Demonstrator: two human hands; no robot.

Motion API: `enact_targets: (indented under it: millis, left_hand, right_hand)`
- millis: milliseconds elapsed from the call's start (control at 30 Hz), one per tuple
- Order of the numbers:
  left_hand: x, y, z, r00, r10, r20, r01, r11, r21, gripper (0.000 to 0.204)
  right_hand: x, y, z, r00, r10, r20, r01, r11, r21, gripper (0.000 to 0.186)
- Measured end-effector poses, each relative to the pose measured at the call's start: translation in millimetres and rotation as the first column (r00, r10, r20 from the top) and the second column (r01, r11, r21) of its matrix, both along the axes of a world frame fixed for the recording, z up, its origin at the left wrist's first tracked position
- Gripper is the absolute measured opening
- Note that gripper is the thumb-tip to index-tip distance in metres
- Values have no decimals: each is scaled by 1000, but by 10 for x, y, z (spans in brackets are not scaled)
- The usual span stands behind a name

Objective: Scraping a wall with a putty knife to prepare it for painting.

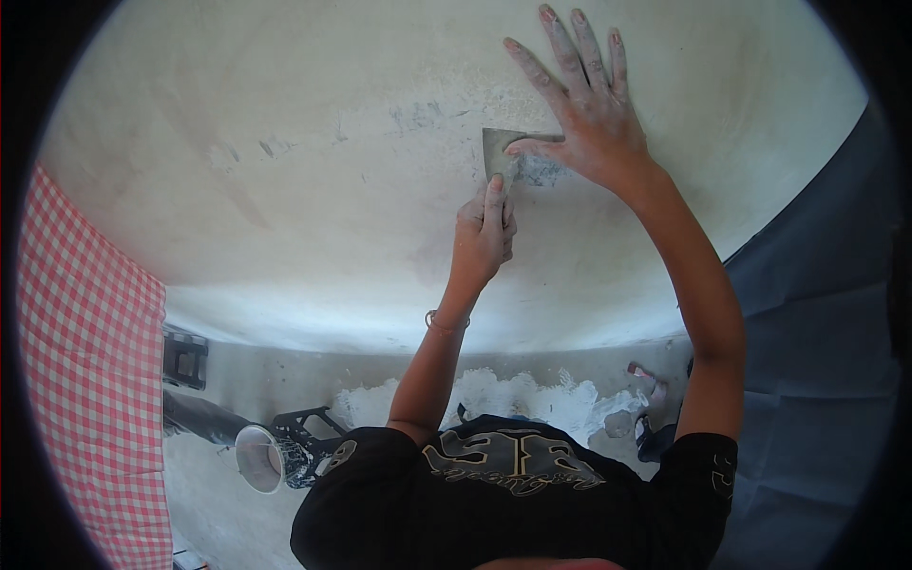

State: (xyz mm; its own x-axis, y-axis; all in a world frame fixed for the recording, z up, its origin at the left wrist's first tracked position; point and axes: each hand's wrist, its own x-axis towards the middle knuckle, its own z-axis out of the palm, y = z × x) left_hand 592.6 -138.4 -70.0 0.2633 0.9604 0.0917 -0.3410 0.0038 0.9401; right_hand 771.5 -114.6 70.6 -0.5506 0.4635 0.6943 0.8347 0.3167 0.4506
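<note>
My left hand is closed around the handle of a putty knife, thumb pressed along it. The knife's wide blade lies against the pale plastered wall. Just beside it, my right hand is spread with the fingers stretched upward. Its thumb reaches left over the blade and appears to touch it. Both hands are dusted with whitish plaster. Dark grey scuffs and rough patches show on the wall near the blade and to its left.
A red-and-white checked cloth hangs at the left, a dark grey sheet at the right. Below, a whitish bucket stands by a spattered black stool. Another dark stool is near the cloth. White plaster covers part of the floor.
</note>
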Motion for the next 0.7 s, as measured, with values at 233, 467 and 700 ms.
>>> enact_targets:
  millis: [233, 467, 700]
  left_hand:
    - [-9, 16, 31, 1000, -22, -10, 22, 1000, 19, 50]
    - [153, 42, 175, 990, -58, 127, 54, 998, 36, 49]
    - [79, -85, 175, 995, -62, 82, 59, 997, 43, 48]
  right_hand:
    - [15, 74, -116, 998, 39, -40, -37, 998, 43, 116]
    - [72, 175, -152, 1000, 20, -4, -19, 987, 158, 101]
    - [160, 103, -172, 990, 101, 95, -105, 994, 40, 86]
